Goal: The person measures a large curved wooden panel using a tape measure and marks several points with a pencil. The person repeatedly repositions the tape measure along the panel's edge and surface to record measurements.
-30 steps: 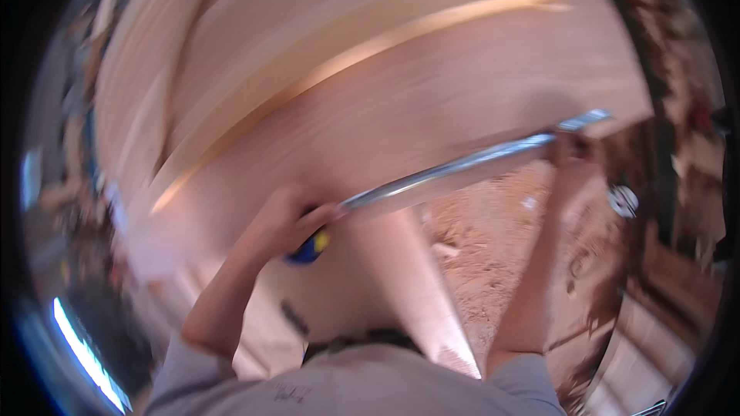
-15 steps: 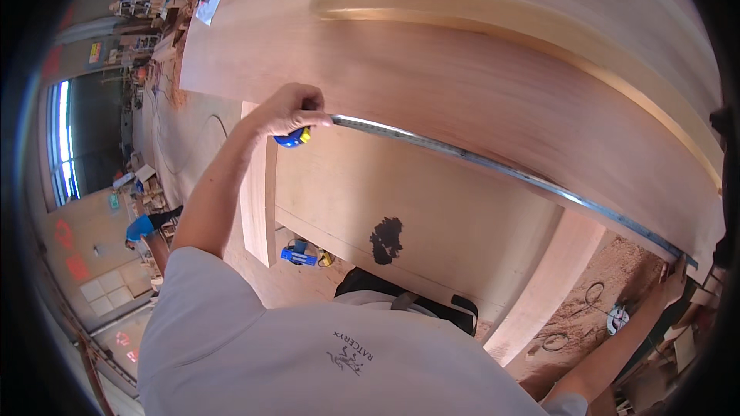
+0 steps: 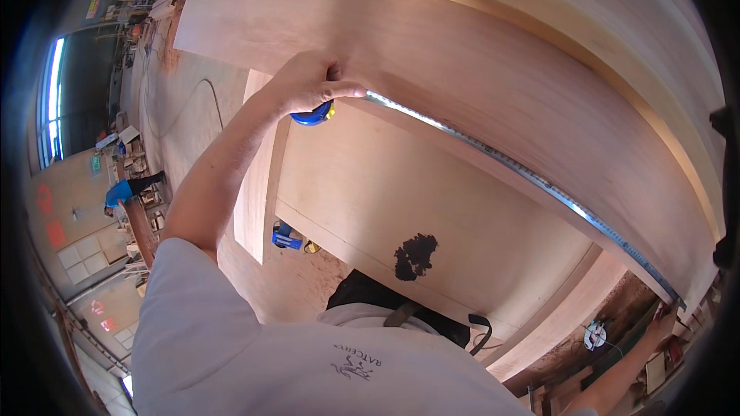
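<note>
My left hand (image 3: pixel 312 85) is closed around a blue tape measure (image 3: pixel 311 116) with yellow parts, its thumb lying at the start of the drawn-out blade. The metal tape blade (image 3: pixel 497 152) runs straight along the near edge of a large reddish-brown wooden panel (image 3: pixel 339 11). At the far right my right hand (image 3: pixel 659 325) pinches the blade's end against the panel's edge; its fingers are small and partly hidden. A pale, curved wooden strip (image 3: pixel 555 19) lies across the panel's top.
Below the panel stand a left wooden leg (image 3: pixel 258 185), a right one (image 3: pixel 559 316) and a pale board (image 3: pixel 362 185) with a black stain. A blue tool (image 3: pixel 286 236) rests on the floor. A person in blue (image 3: pixel 119 193) bends over farther left, near a window (image 3: pixel 54 100).
My view has shifted and turned, so the panel and the tape slope more steeply down to the right. Both hands keep their hold at the tape's two ends.
</note>
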A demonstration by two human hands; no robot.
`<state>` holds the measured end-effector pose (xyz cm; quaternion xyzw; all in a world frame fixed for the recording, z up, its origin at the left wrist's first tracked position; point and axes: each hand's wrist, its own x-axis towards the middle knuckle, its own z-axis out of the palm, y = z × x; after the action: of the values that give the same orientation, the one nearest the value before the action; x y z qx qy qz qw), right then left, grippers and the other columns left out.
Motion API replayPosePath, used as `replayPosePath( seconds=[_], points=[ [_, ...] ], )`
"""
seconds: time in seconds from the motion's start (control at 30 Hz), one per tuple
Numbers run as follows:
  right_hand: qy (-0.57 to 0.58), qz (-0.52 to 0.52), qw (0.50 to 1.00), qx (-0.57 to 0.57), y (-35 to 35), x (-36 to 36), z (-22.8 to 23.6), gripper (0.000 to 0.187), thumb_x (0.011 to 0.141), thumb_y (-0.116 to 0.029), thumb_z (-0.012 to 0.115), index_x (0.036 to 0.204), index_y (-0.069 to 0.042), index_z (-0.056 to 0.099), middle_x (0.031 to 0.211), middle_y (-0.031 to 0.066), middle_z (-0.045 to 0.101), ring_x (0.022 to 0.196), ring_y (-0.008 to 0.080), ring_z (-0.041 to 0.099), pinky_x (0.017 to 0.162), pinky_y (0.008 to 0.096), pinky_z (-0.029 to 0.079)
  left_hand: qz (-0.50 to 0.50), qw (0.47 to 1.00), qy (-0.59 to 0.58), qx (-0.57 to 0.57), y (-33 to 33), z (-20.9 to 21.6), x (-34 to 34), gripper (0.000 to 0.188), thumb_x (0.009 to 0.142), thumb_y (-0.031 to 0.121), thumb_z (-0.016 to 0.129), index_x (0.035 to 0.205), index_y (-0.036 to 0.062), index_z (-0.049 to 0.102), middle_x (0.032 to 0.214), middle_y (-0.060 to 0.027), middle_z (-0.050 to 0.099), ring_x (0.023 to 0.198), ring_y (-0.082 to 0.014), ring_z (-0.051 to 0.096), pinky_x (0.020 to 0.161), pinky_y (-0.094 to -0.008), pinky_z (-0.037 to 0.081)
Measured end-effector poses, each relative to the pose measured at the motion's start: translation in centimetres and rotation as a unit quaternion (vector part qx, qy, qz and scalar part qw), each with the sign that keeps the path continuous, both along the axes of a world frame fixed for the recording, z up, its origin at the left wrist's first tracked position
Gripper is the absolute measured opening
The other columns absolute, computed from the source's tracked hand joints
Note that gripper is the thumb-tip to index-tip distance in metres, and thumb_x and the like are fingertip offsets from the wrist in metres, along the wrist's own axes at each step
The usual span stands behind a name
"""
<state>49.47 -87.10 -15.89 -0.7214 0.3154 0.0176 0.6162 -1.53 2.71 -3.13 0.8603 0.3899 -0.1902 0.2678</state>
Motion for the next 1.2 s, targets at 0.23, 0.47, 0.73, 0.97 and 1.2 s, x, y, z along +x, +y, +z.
replayPosePath(
  seconds=[0.23, 0.47, 0.73, 0.97, 1.2],
  points=[
    [-0.001, 0.031, 0.999, 0.029, -0.2, 0.2, 0.6, 0.053, 0.098, -0.036, 0.065, 0.143, -0.008, 0.055, 0.147, 0.0067, 0.053, 0.131, 0.0187, 0.052, 0.112, 0.0315, 0.039, -0.054, 0.996, 0.045, 0.063, -0.5, 0.4, 1.4, 0.056, 0.075, 0.046, 0.086, 0.062, 0.0060, 0.048, 0.056, -0.0040, 0.047, 0.054, -0.0153, 0.046, 0.051, -0.0342, 0.038],
    [0.041, 0.025, 0.998, -0.031, -1.4, 1.0, 0.1, 0.049, 0.097, -0.035, 0.067, 0.134, -0.004, 0.060, 0.123, 0.0066, 0.067, 0.102, 0.0186, 0.065, 0.095, 0.0282, 0.050, -0.043, 0.994, 0.080, 0.064, -0.5, 0.6, 2.2, 0.052, 0.074, 0.049, 0.084, 0.064, 0.0052, 0.057, 0.063, -0.0099, 0.057, 0.061, -0.0221, 0.057, 0.057, -0.0374, 0.045],
    [0.034, 0.039, 0.999, 0.012, -2.6, 2.3, 0.3, 0.053, 0.101, -0.030, 0.063, 0.142, 0.002, 0.051, 0.144, 0.0128, 0.055, 0.130, 0.0234, 0.055, 0.113, 0.0336, 0.043, -0.063, 0.995, 0.063, 0.039, 0.4, 0.3, 2.1, 0.057, 0.074, 0.042, 0.086, 0.056, 0.0055, 0.046, 0.053, -0.0046, 0.046, 0.052, -0.0155, 0.046, 0.051, -0.0347, 0.037],
    [0.013, 0.027, 0.999, 0.013, -0.3, 0.6, 0.8, 0.053, 0.100, -0.031, 0.065, 0.142, -0.002, 0.053, 0.143, 0.0097, 0.057, 0.125, 0.0204, 0.058, 0.105, 0.0298, 0.048, -0.095, 0.991, 0.075, 0.056, 0.6, 0.2, 2.7, 0.058, 0.075, 0.043, 0.086, 0.055, 0.0041, 0.048, 0.052, -0.0052, 0.045, 0.051, -0.0162, 0.046, 0.050, -0.0351, 0.036],
    [0.026, 0.051, 0.998, 0.026, -2.6, 1.8, 1.3, 0.054, 0.101, -0.034, 0.063, 0.142, -0.001, 0.052, 0.142, 0.0107, 0.057, 0.128, 0.0197, 0.056, 0.110, 0.0317, 0.045, -0.083, 0.993, 0.066, 0.053, 0.0, 0.8, 3.0, 0.055, 0.078, 0.045, 0.083, 0.057, 0.0030, 0.055, 0.054, -0.0072, 0.050, 0.053, -0.0183, 0.049, 0.052, -0.0369, 0.038]
  ],
)
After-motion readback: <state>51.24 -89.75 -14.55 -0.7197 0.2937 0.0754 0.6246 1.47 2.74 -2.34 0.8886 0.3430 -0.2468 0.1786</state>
